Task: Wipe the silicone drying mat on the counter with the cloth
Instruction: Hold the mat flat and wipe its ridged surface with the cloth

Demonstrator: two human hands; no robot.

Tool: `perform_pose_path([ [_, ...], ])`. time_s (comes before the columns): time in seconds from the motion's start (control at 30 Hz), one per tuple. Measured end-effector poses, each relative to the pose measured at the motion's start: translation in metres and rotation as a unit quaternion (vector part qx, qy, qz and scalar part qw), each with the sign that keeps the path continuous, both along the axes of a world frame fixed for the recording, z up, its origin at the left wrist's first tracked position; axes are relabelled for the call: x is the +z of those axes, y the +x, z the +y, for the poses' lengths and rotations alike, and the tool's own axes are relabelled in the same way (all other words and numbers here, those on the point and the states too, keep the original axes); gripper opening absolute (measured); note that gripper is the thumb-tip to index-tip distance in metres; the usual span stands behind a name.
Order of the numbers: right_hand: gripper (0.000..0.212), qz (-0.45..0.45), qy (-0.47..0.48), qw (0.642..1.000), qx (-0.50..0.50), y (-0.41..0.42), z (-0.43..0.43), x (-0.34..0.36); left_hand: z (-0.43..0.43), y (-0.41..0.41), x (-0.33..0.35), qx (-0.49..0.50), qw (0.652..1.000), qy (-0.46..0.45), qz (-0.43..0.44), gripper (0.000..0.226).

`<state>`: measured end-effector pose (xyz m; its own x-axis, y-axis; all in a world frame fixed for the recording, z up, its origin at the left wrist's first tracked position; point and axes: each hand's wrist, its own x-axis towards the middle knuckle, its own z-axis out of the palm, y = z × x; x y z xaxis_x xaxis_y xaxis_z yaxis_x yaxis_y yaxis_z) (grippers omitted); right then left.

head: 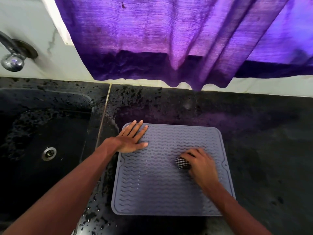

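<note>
So: R hand (201, 164) w/ cloth (182, 162) on mat (152, 184), L hand (131, 139) flat.

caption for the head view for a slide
Left hand flat on the grey mat steadies it while the right hand wipes with a checked cloth.

Left hand (131, 140): lay flat, fingers straight, on the mat's far-left corner.
Right hand (202, 162): blurred, curled around the cloth.
Cloth (183, 163): checked, bunched, showing at the right hand's thumb side, pressed on the mat.
Mat (162, 189): grey, wavy-ribbed, under both hands.
Sink (49, 152): left of the left hand.
</note>
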<state>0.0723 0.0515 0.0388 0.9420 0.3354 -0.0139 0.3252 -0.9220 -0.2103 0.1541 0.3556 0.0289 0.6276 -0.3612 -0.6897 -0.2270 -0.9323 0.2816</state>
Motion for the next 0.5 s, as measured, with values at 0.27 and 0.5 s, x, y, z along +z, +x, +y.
perform_pose_path([
  [0.27, 0.058, 0.014, -0.025, 0.992, -0.122, -0.001, -0.081, -0.001, -0.002, -0.004, -0.003, 0.012, 0.999, -0.008, -0.031, 0.092],
  [0.5, 0.057, 0.025, 0.077, 0.997, -0.019, -0.002, 0.015, 0.002, -0.001, -0.004, -0.007, 0.014, 0.999, -0.008, -0.032, 0.081],
])
